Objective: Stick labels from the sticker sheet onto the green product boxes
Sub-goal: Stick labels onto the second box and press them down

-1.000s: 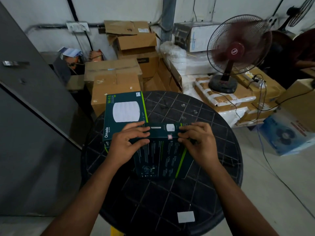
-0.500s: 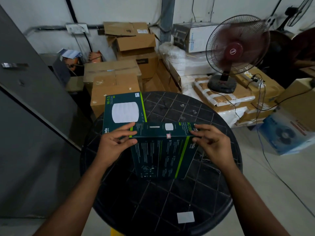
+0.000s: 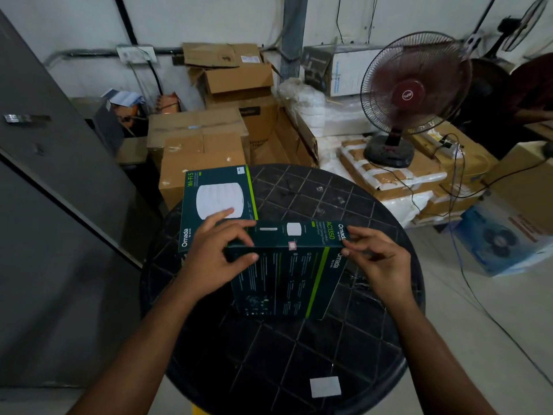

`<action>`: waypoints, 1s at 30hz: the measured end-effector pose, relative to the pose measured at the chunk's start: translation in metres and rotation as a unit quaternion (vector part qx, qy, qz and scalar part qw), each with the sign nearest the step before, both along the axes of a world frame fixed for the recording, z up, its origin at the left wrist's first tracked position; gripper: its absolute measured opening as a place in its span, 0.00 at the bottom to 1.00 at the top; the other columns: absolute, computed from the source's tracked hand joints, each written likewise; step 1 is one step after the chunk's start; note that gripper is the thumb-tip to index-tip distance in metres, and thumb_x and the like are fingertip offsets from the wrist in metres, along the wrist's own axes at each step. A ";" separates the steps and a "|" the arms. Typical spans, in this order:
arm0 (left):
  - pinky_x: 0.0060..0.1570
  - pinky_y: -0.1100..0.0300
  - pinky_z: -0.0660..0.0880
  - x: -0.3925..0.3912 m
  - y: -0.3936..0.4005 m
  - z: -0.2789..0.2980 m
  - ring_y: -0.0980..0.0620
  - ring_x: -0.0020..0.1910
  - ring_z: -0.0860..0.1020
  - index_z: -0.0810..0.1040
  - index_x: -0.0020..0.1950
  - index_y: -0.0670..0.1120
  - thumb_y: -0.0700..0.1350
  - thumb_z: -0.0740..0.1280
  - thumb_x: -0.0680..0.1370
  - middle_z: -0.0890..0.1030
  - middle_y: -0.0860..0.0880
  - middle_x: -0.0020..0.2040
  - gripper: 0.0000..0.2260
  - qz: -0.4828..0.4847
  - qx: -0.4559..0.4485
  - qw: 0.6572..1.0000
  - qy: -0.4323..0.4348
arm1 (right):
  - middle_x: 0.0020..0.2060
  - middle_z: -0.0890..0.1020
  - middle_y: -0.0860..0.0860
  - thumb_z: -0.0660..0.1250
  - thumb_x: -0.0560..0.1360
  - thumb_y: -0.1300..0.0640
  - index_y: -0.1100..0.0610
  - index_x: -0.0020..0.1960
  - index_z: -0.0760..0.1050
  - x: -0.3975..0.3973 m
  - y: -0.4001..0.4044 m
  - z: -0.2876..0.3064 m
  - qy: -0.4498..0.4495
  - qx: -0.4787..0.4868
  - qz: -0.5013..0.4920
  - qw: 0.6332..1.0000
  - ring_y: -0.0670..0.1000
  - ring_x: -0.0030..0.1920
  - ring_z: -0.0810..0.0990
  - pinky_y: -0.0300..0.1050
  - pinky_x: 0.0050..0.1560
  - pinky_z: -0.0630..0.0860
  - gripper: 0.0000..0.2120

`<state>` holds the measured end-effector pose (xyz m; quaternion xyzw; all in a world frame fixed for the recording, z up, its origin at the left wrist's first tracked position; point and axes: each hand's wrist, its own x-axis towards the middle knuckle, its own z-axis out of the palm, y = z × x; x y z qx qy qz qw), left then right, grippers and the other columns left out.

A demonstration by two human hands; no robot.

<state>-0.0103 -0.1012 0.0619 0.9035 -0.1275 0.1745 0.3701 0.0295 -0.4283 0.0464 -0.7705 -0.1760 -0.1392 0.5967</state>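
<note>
A person looks down at a round, dark worktop [image 3: 299, 348] with a diamond grid pattern. Two bare forearms reach in from the bottom edge.

Both hands hold a dark green box [image 3: 287, 274] near the middle of the worktop. The box lies with its printed back panel up and its narrow far side tipped into view. The left hand [image 3: 215, 259] grips the box's far left corner, thumb on the top panel and fingers curled over the far side. The right hand [image 3: 377, 262] pinches the far right corner with curled fingertips. So each grip is clamped on the box. A small square label [image 3: 292, 245] with a reddish border sits on the far top edge, between the two hands.

A second green box [image 3: 218, 202] lies flat at the far left of the worktop, partly overhanging its rim, just behind the left hand. Its top shows a white disc picture and a tiny white label in one far corner.

A white paper rectangle [image 3: 325, 386], which may be the sticker sheet, lies near the front edge of the worktop, well apart from the boxes.

Behind are stacked cardboard cartons [image 3: 203, 139] and a dark red fan [image 3: 413, 94] standing on wrapped parcels.
</note>
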 end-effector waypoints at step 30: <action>0.62 0.55 0.72 0.012 -0.009 -0.014 0.53 0.64 0.76 0.67 0.73 0.63 0.60 0.80 0.62 0.77 0.58 0.66 0.42 -0.075 0.299 0.920 0.241 | 0.58 0.78 0.49 0.78 0.63 0.39 0.39 0.75 0.67 0.010 0.054 -0.041 -0.038 -0.536 0.139 0.832 0.55 0.59 0.74 0.51 0.53 0.65 0.43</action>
